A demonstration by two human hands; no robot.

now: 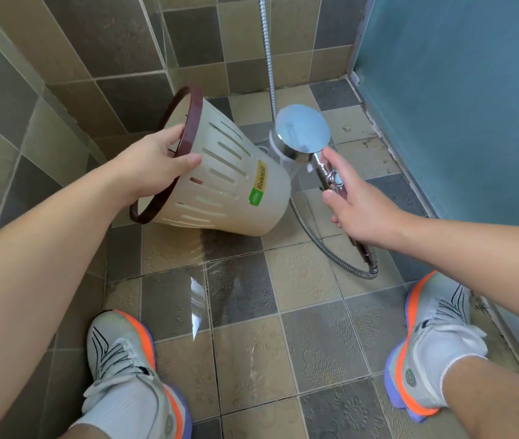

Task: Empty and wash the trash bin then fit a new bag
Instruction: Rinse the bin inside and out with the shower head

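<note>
A cream slotted trash bin [239, 198] with a dark brown rim lies tilted on its side above the tiled floor, its mouth facing left. My left hand [153, 163] grips that rim, thumb outside and fingers inside. A chrome shower head [302, 129] points toward the bin's base, and water sprays against it. My right hand [356, 204] holds the shower handle, fingers wrapped under it and the index finger stretched along the neck.
The metal shower hose [324, 248] loops over the floor by my right foot and runs up the back wall. Wet floor tiles [239, 299] shine between my two shoes. A blue frosted panel [460, 106] closes the right side; tiled walls stand left and behind.
</note>
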